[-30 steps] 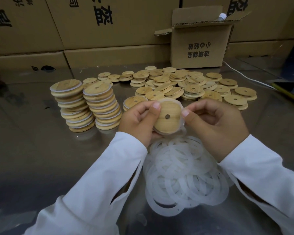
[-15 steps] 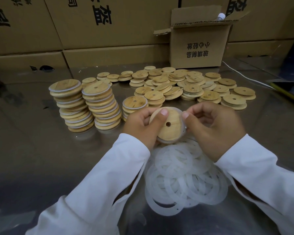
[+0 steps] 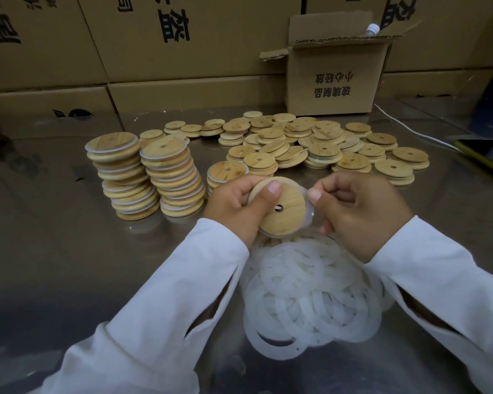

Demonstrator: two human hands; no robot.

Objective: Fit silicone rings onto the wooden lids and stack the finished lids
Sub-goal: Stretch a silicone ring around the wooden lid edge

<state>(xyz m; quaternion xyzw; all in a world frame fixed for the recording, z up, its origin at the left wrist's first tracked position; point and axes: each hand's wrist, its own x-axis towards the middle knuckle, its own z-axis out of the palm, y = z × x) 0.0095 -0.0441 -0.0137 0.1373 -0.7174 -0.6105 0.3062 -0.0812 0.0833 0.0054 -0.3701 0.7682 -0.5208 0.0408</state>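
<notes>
At frame centre the left hand (image 3: 236, 206) grips a wooden lid (image 3: 282, 214), thumb across its face to steady it; the right hand (image 3: 359, 211), fingers curled, pinches the silicone ring (image 3: 310, 213) at the lid's right edge, apparently seating it, with finished stacks (image 3: 148, 172) at centre left

open carton (image 3: 335, 78), white cable (image 3: 410, 130)

The small open carton (image 3: 336, 78), beyond the right hand (image 3: 362, 211), carries black Chinese print standing upside down: 玻璃制品 and 小心轻放. The big cartons (image 3: 225, 46) stacked farther back, beyond the left hand (image 3: 236, 206), bear large black characters, also inverted and partly cut off, not surely readable.
</notes>
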